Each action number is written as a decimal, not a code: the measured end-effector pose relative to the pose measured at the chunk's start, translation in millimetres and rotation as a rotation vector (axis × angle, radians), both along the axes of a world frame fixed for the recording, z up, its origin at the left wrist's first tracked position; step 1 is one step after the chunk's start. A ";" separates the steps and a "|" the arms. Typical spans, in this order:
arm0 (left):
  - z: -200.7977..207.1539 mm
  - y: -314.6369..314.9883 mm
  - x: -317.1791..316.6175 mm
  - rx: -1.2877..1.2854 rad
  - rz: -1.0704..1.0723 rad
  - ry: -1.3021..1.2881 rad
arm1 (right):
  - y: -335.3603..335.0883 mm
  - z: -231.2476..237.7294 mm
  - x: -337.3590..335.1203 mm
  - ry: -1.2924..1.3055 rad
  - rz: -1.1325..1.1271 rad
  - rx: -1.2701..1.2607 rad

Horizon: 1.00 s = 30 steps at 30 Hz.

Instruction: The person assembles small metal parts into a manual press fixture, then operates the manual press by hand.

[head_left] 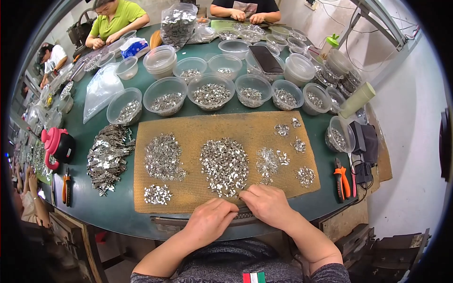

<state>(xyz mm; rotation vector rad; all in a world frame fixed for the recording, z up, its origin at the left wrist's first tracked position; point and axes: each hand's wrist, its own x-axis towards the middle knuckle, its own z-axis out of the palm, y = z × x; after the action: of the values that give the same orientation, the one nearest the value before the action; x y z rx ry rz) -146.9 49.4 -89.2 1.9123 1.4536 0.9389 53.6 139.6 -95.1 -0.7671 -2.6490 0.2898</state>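
My left hand (211,220) is closed in a pinch over a long dark slotted metal strip (170,222) at the table's near edge. My right hand (267,202) is closed too, its fingertips bent down at the mat's edge beside the strip's right part. Whatever the fingertips hold is hidden. Just beyond the hands, a tan textured mat (226,121) carries a central heap of small silvery metal pieces (223,165). A heap of thin metal clips (164,156) lies left of it, with a smaller group (157,194) below. Wire-like clips (267,162) and small clusters lie to the right.
Clear plastic bowls of metal parts (211,94) line the mat's far side. Flat metal strips (109,158), pliers (67,189) and a pink-lidded pot (59,145) stand left. Orange-handled cutters (340,179) lie right. A phone (266,60) rests on bowls. Other people work across the table.
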 end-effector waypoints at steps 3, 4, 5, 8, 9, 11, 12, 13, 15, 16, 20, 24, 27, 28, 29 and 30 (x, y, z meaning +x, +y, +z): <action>-4.1 4.1 11.3 0.057 -0.062 0.036 | 1.9 -3.9 2.5 0.017 0.023 -0.041; -6.0 5.5 15.4 0.055 -0.062 0.036 | 2.2 -4.6 3.6 0.051 0.013 -0.074; -7.4 7.3 20.3 0.087 -0.078 0.054 | 2.6 -4.9 5.9 0.087 0.001 -0.106; -8.7 9.5 26.0 0.126 -0.092 0.079 | 0.7 -1.9 14.0 0.159 -0.041 -0.156; -9.1 9.9 26.9 0.133 -0.090 0.087 | -0.3 -1.3 16.7 0.158 -0.043 -0.157; -8.2 9.6 24.4 0.119 -0.089 0.065 | -3.6 -0.3 21.4 0.201 -0.047 -0.194; -7.1 8.9 21.8 0.107 -0.086 0.044 | -6.7 1.7 23.0 0.202 -0.046 -0.196; -5.0 8.2 18.7 0.105 -0.085 0.046 | -10.6 4.9 24.2 0.190 -0.027 -0.201; -0.3 8.7 11.4 0.087 -0.067 0.011 | -16.9 9.0 25.2 0.175 -0.011 -0.203; 0.3 8.8 6.9 0.087 -0.068 0.011 | -20.0 9.8 23.6 0.180 0.014 -0.199; 1.7 7.4 -12.5 0.100 0.050 0.031 | -30.8 9.3 16.7 0.170 0.026 -0.155; 2.7 8.9 -22.4 0.096 0.081 0.092 | -27.6 13.0 19.0 0.153 0.055 -0.203; 1.2 13.4 -20.7 0.121 0.040 0.128 | -19.8 14.4 18.3 0.148 0.018 -0.219; 0.1 15.0 -18.7 0.147 0.003 0.146 | -17.9 11.4 16.0 0.149 0.021 -0.219; -1.0 17.2 -16.2 0.149 0.002 0.145 | -15.8 6.3 13.1 0.153 -0.067 -0.183; -2.4 19.6 -13.1 0.162 -0.025 0.192 | -13.9 2.3 10.5 0.158 -0.155 -0.147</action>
<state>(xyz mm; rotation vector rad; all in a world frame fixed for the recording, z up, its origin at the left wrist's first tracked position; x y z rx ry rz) -159.9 69.0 -91.6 2.1863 1.4956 0.9063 64.1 125.8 -92.9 -0.9493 -2.4256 0.4865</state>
